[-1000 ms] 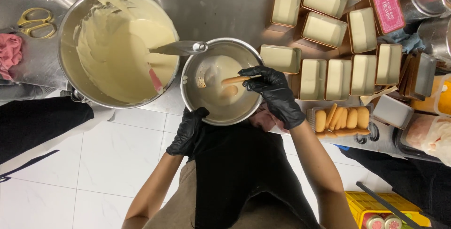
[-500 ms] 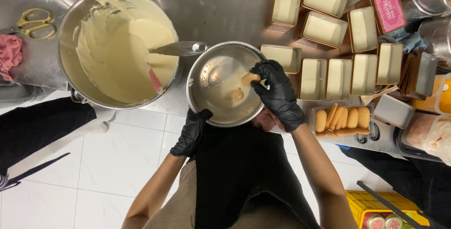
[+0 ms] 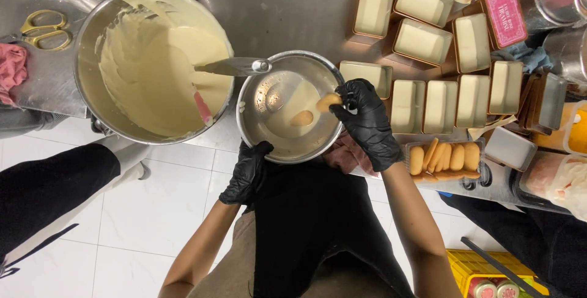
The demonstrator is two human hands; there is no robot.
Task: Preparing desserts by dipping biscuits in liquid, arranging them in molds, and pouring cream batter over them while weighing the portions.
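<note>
Left hand [image 3: 247, 172], black glove, grips near rim of small steel bowl [image 3: 257, 133] w/ fingers curled. Right hand [image 3: 367, 120] pinches a biscuit [image 3: 328, 101] over the bowl; another biscuit [image 3: 301, 117] lies in pale liquid inside. Tray of biscuits [image 3: 446, 157] just right. Beyond: big bowl of cream [image 3: 153, 65] w/ spatula [image 3: 203, 109], filled tins [image 3: 422, 44] at back.
</note>
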